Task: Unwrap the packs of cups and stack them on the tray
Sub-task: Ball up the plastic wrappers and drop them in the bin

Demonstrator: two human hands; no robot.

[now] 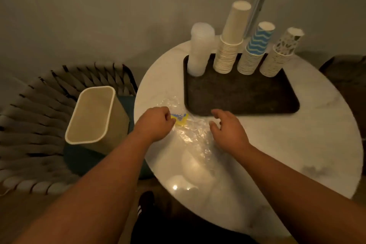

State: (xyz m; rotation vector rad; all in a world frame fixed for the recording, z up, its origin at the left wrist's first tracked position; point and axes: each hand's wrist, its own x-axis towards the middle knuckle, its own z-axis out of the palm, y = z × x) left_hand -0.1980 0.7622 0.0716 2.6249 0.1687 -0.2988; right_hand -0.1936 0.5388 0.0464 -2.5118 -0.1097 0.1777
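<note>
At the far left stands a woven chair (35, 125), and on its seat, just beside the table's left edge, a beige bin (93, 117) tilts with its open mouth toward you.

Your left hand (156, 120) is over the left edge of the round white table (316, 144), fingers curled in, pinching the clear plastic wrapper (188, 132) right where its yellow-and-blue label (180, 119) shows. The wrapper is crumpled and glossy, nearly see-through, and lies flat on the table between your two hands, reaching from the tray's near-left corner back toward the table's near edge. Whether any cups are left inside it you cannot tell.

Your right hand (227, 127) is over the wrapper's right side, just beside the tray's near edge, fingers loosely spread and bent, gripping nothing.

The dark tray (247, 97) sits on the far half of the table. Along its far edge four upside-down stacks stand in a row: a frosted clear plastic stack (200, 49) at the far-left corner, then a tall plain white paper stack (231, 39), a blue wave-patterned stack (254, 49), and a speckled stack (281, 53) toward the far-right corner. The three paper stacks lean to the right. The near half of the tray is bare.
</note>
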